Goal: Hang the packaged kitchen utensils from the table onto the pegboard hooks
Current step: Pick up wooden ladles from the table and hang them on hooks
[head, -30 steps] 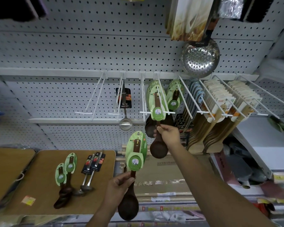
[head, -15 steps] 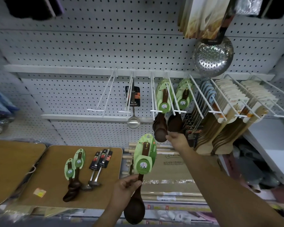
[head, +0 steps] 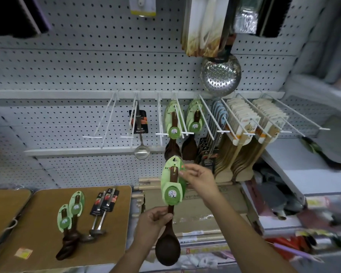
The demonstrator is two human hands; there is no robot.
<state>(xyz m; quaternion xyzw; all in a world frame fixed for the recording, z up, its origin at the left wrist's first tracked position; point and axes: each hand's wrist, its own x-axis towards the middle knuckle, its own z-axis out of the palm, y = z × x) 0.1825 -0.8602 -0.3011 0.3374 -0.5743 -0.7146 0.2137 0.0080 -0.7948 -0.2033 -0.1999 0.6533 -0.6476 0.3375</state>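
My left hand (head: 153, 219) grips the handle of a dark wooden spoon (head: 168, 247) with a green card (head: 172, 185), held upright in front of the pegboard (head: 87, 62). My right hand (head: 200, 179) pinches the card's upper right edge. Above, more green-carded wooden spoons (head: 173, 127) hang on white hooks (head: 182, 123). On the brown table (head: 37, 249) lie two green-carded wooden spoons (head: 70, 217) and two metal ladles with black cards (head: 102, 205).
Two white hooks (head: 106, 119) at the left hang bare; a metal ladle (head: 141, 138) hangs beside them. Wooden spatulas (head: 250, 134) fill the right hooks. A steel skimmer (head: 220, 75) hangs above. Boxes and a shelf edge (head: 280, 170) lie below right.
My right hand let go of the spoon hung on the hook and came down to the card of the spoon in my left hand, which rose slightly.
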